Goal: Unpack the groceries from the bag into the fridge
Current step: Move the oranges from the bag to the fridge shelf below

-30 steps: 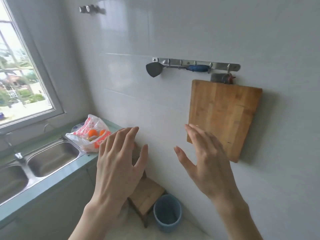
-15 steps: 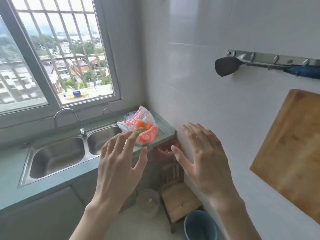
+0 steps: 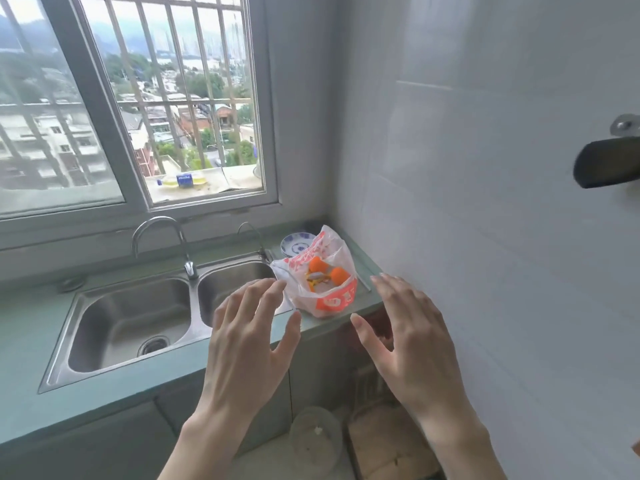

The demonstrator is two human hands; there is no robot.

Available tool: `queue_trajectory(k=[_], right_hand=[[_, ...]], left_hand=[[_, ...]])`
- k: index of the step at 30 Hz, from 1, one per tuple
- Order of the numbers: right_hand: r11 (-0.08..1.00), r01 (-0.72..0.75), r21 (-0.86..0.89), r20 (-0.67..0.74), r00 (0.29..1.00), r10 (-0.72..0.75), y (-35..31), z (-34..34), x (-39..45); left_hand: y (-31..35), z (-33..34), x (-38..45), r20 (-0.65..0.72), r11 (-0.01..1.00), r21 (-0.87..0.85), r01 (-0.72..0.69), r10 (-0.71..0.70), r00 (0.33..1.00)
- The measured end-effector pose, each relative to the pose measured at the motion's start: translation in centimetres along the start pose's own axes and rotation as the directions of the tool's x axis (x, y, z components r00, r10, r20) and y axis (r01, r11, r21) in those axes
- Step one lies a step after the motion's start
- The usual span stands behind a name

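1. The view has swung left over the past second. A second ago the wall with its cutting board filled the middle and the bag (image 3: 317,275) sat off to the left. Now the bag lies near the centre, with the window (image 3: 138,98) and sink (image 3: 138,317) in full view.
2. The bag stands on the green counter (image 3: 104,403), at its right end near the wall, just right of the sink's right basin. Its mouth gapes, and orange items (image 3: 327,270) show inside. A blue-patterned dish (image 3: 294,244) sits just behind it.
3. The left hand (image 3: 247,344) is raised, fingers spread and nearly straight, holding nothing. Its fingertips lie just short of the bag's left edge in the view; I cannot tell whether they touch it.
4. The right hand (image 3: 407,344) is likewise open and empty, fingers straight, thumb out. It hangs to the right of the bag and clear of it.
5. Both hands have kept this same open pose through the turn, so it is the person who has come round to face the bag.
6. My judgement: the task is at its very start. Nothing is out of the bag, and no fridge is in sight.
7. The next move is probably a reach from both sides, either to widen the mouth or to lift the whole bag.
8. The plastic looks thin and slack, so the contents could shift or roll out if it is tipped.
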State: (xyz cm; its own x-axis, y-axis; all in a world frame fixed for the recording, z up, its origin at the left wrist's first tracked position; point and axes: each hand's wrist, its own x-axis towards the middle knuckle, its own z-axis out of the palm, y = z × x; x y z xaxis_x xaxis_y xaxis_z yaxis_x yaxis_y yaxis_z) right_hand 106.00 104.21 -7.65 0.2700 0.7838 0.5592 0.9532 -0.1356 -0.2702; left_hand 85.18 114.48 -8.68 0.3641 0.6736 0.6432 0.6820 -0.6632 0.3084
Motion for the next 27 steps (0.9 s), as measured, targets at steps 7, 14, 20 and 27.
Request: queue_trajectory(k=[7, 14, 20, 27], right_hand=[[0.995, -0.099, 0.019, 0.010, 0.995, 0.099, -1.3, 7.2, 6.2], [0.988, -0.149, -0.023, 0.053, 0.987, 0.151, -1.3, 12.1, 9.9], [0.981, -0.187, -0.042, 0.097, 0.977, 0.190, 0.4, 15.2, 12.4], [0.981, -0.196, 0.006, 0.147, 0.970, 0.193, 3.6, 19.0, 16.4]], left_hand=[[-7.2, 4.3, 6.1, 0.043, 0.999, -0.030, -0.040, 0.041, 0.998], [-11.5, 8.9, 10.3, 0.085, 0.995, -0.068, -0.071, 0.077, 0.993], [-12.8, 13.6, 12.9, 0.126, 0.991, -0.106, -0.076, 0.089, 0.988], [-13.1, 19.2, 16.5, 0.216, 0.992, -0.110, -0.060, 0.082, 0.973]])
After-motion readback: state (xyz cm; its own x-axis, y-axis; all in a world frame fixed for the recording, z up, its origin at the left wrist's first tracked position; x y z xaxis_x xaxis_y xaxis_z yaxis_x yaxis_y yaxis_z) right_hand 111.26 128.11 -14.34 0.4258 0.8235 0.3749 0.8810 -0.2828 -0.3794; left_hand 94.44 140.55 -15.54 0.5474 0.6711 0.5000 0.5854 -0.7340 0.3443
